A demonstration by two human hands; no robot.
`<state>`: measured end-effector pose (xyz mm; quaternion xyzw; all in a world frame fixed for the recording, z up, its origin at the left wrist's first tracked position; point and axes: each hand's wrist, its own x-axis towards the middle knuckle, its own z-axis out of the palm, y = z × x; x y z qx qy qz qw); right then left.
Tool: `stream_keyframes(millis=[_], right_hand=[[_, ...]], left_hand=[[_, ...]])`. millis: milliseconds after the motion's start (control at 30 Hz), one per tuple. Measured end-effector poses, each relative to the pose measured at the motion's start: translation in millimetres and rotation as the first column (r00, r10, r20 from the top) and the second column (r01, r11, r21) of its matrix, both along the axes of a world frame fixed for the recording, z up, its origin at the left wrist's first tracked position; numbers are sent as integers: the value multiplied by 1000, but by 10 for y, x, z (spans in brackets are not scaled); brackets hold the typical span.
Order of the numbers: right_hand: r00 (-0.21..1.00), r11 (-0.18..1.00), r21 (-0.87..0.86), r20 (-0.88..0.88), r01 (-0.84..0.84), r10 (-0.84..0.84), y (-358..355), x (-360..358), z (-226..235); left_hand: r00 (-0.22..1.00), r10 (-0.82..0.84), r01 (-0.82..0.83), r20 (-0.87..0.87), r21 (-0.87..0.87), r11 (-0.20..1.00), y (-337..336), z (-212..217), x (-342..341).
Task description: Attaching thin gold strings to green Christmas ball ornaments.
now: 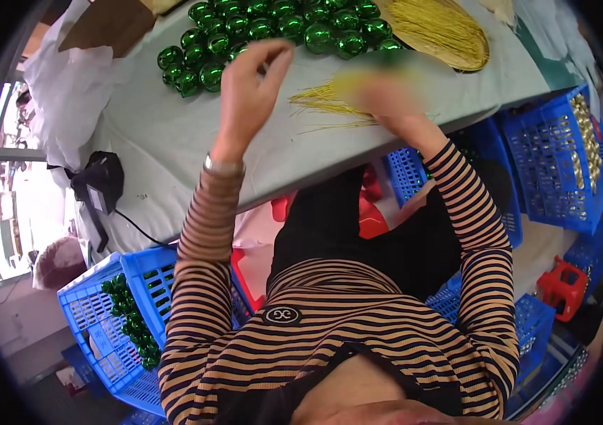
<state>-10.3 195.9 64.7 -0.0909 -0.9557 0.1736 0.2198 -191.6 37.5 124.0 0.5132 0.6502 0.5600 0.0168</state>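
Note:
My left hand (250, 88) is raised above the pale green table (167, 134), thumb and fingertips pinched close together; nothing shows between them. It hovers just in front of a pile of shiny green baubles (273, 28). My right hand (386, 95) is blurred by motion and lies on a small bundle of gold threads (323, 100) on the table, with a yellow smear of thread at its fingers. A larger heap of gold threads (443, 32) sits at the far right of the table.
A blue crate (103, 326) with green baubles stands at my lower left. More blue crates (556, 163) with gold pieces are at the right. A black device with a cable (99, 184) hangs at the table's left edge. Red stools (564, 283) sit on the floor.

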Motion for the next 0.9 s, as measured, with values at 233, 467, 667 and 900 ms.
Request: stream_keyframes(millis=[233,467,667,900], right_hand=[[996,905,-416,40,85,-75,84,100,94],[990,755,-644,25,123,-139,187,240,222],[990,703,-705,-18,88,-142,192,222,294],[942,552,-825,-272,-124,-195,-139,443,631]], left_hand=[[816,-13,-154,-578,-239,959,834,-360,-304],[732,-68,-211,-677,-321,923,807,-336,-229],[927,142,-221,-348,-199,955,375,-75,-282],[-61,-443,277,895,441,854,-162,-256,141]])
